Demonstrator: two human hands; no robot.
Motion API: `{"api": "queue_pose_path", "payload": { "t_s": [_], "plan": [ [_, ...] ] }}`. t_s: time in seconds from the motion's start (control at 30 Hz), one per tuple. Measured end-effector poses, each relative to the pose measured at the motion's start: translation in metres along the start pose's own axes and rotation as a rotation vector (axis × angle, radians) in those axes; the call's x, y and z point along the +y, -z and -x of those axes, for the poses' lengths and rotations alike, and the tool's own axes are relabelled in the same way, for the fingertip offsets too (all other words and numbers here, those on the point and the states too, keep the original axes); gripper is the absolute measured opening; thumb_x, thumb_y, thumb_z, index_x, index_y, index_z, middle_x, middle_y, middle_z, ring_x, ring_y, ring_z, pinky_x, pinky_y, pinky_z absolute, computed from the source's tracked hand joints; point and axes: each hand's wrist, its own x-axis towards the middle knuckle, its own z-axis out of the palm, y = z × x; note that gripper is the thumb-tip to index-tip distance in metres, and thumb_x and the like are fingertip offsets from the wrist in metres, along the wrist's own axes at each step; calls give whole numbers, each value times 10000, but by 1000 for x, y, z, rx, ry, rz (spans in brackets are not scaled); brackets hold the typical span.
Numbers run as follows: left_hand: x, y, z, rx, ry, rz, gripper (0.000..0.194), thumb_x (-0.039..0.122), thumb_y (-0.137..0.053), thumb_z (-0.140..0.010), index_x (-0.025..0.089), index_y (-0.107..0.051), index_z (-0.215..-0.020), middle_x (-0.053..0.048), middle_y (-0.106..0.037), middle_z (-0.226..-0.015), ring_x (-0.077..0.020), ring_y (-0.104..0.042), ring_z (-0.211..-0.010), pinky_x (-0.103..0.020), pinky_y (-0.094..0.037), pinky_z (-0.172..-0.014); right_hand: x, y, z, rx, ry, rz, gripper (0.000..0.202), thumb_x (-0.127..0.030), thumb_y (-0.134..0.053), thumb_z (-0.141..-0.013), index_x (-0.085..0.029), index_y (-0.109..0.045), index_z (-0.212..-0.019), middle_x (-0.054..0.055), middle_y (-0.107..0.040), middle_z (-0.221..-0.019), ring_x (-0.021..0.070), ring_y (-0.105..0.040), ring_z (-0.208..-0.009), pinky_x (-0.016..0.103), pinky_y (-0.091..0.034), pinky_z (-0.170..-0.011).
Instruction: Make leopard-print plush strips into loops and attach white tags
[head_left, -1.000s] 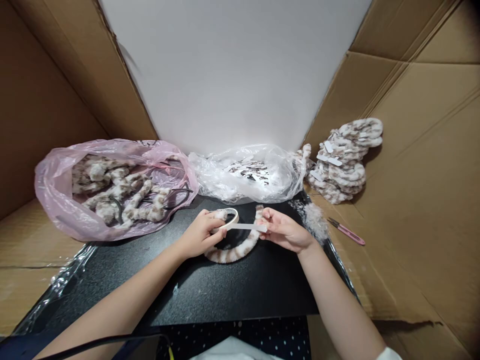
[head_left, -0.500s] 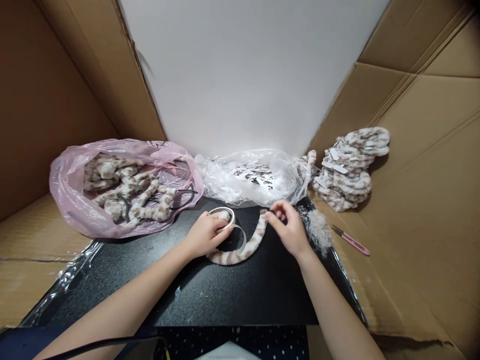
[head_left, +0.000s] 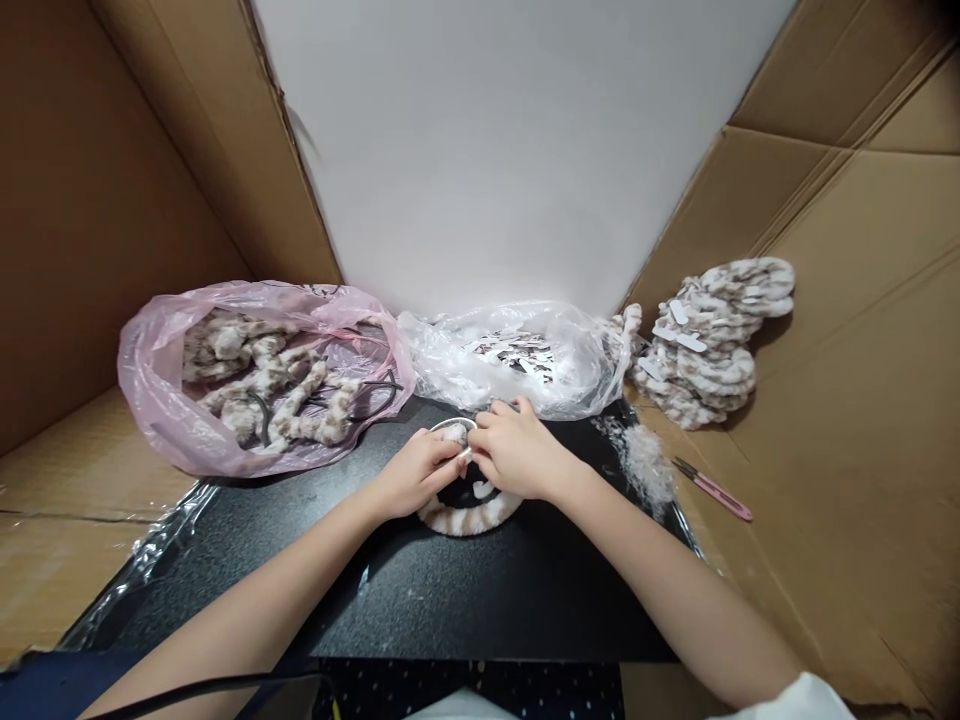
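Note:
A white roll of tape [head_left: 470, 424] is held in my left hand [head_left: 421, 468], whose closed fingers also cover one end of a fuzzy white-and-brown band [head_left: 469, 519]. The band curves on the black tabletop below both hands; its right end is hidden by my right hand [head_left: 517, 450]. My right fingers are closed at the roll's right side, against my left fingertips, pinching what appears to be the white tape. A short curled end of the tape strip [head_left: 484, 489] shows just beneath them.
A pink plastic bag [head_left: 150, 400] of fuzzy bands stands left. Behind my hands lies a clear bag [head_left: 442, 370] with flat white pieces. Finished-looking fuzzy bands [head_left: 705, 350] are stacked right, near pink-handled snips [head_left: 716, 490] and plastic scraps [head_left: 645, 462]. Cardboard walls [head_left: 847, 350] flank the black table [head_left: 450, 600].
My right hand has moved left from the band's right end to the tape roll, meeting my left hand. The band's right side is now covered. My left hand stays on the roll.

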Motion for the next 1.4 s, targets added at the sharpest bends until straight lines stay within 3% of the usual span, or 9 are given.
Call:
{"api": "queue_pose_path", "payload": {
  "t_s": [0.23, 0.5, 0.73, 0.87, 0.97, 1.07, 1.13, 1.27, 1.4],
  "plan": [
    [3, 10, -3, 16, 61, 186, 347, 313, -423, -906, 144, -614, -670, -10, -568, -641, -151, -507, -644, -253, -369, -629, -9, 11, 9, 40, 38, 84, 204, -162, -472, -894, -171, -664, -963, 108, -637, -1006, 266, -497, -1004, 531, -280, -945],
    [1, 5, -10, 141, 148, 199, 343, 290, -412, -828, 170, -379, -508, 38, -320, -523, -98, -318, -520, -246, -242, -519, -20, 17, 6, 42, 14, 159, 238, -112, -416, -898, -114, -644, -969, 150, -666, -931, 280, -499, -969, 517, -292, -937],
    [-5, 42, -2, 274, 292, 200, 329, 324, -362, -838, 195, -332, -536, 38, -282, -533, -96, -264, -499, -254, -203, -487, -28, 34, 34, 69, -77, 165, 196, -111, -454, -892, -139, -648, -907, 137, -651, -869, 294, -506, -927, 533, -289, -917],
    [3, 35, -1, 81, 254, 28, 430, 399, -423, -875, 182, -349, -512, 39, -325, -513, -101, -320, -488, -253, -233, -503, -13, 45, 48, 185, -183, -57, 141, -227, -494, -928, -186, -620, -878, 90, -622, -964, 275, -500, -990, 509, -314, -944],
    [-2, 23, -1, 76, 179, -275, 436, 411, -419, -914, 169, -511, -564, 20, -462, -515, -124, -414, -525, -263, -299, -588, 3, 40, 59, 339, -207, -351, 111, -263, -536, -909, -217, -582, -999, 76, -560, -1111, 254, -470, -1103, 442, -352, -981],
    [-13, 15, 1, 66, 95, -524, 293, 358, -455, -907, 191, -661, -781, -45, -661, -732, -195, -559, -734, -327, -354, -764, 18, 23, 72, 513, -192, -598, 233, -233, -548, -883, -252, -537, -1115, 71, -487, -1219, 239, -431, -1203, 412, -335, -1038],
    [-18, 14, 3, 66, 115, -596, 268, 367, -477, -894, 196, -683, -883, -91, -698, -869, -249, -584, -871, -380, -357, -829, 25, 9, 80, 584, -198, -729, 274, -215, -551, -866, -273, -528, -1133, 64, -468, -1235, 233, -441, -1203, 406, -347, -1031],
    [-14, 19, 2, 109, 195, -485, 323, 395, -439, -912, 185, -679, -964, -118, -699, -1001, -277, -583, -971, -418, -368, -885, 36, -7, 87, 802, -210, -955, 498, -212, -574, -830, -354, -397, -1272, 52, -461, -1273, 215, -478, -1167, 402, -394, -982],
    [9, 30, -2, 135, 210, -45, 402, 422, -360, -933, 169, -609, -743, -47, -632, -778, -196, -555, -759, -313, -416, -728, 35, -9, 83, 914, -198, -1156, 873, -227, -621, -814, -408, -57, -1456, 46, -547, -1175, 196, -542, -1099, 425, -415, -981]
  ]
}}
